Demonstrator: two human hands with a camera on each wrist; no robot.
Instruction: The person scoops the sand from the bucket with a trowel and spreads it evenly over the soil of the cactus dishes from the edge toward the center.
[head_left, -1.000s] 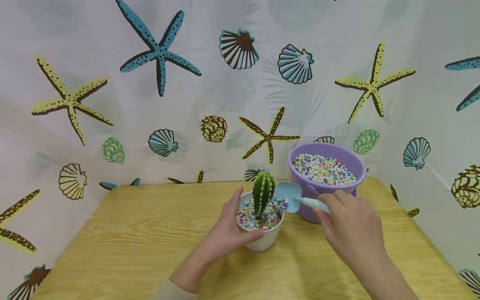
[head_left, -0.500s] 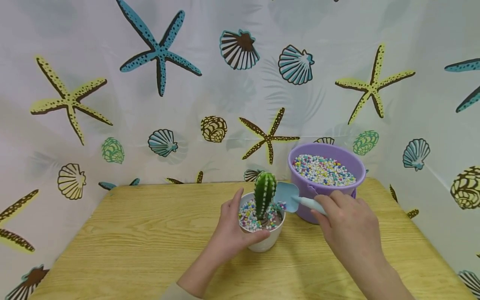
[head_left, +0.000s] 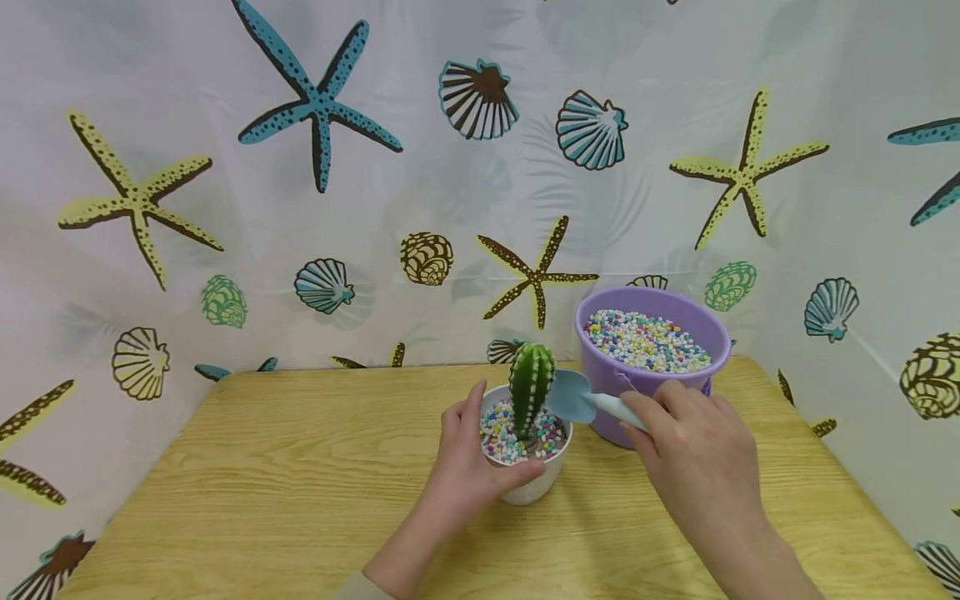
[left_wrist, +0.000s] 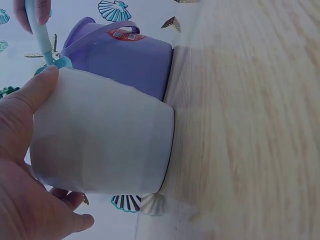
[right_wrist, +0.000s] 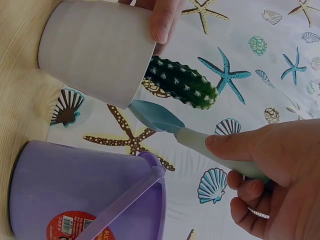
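The right hand (head_left: 701, 446) grips the pale, rounded handle of a light-blue scoop (head_left: 572, 397), whose blade juts past the fingers to a round white pot (head_left: 528, 490)'s rim. The left hand (head_left: 471, 467) clasps that pot, thumb nearest me (a ribbed green cactus (head_left: 532, 392) rises from small multicoloured beads (head_left: 504, 435) inside). Just right, on the wood-grain table (head_left: 300, 467), stands a round purple bucket (head_left: 611, 382).

Smooth, matt white plastic, by its look, makes the pot (left_wrist: 102, 132) in the left hand (head_left: 465, 462); the cactus (head_left: 530, 392) in it is ribbed, with a faint gloss. The scoop (right_wrist: 155, 116) in the right hand (head_left: 697, 450) looks smooth plastic, as does the softly shiny bucket (head_left: 600, 371) beyond that hand. Under both hands, the surface (head_left: 300, 467) shows satiny wood grain; beyond them hangs smooth, lightly creased cloth (head_left: 420, 67)
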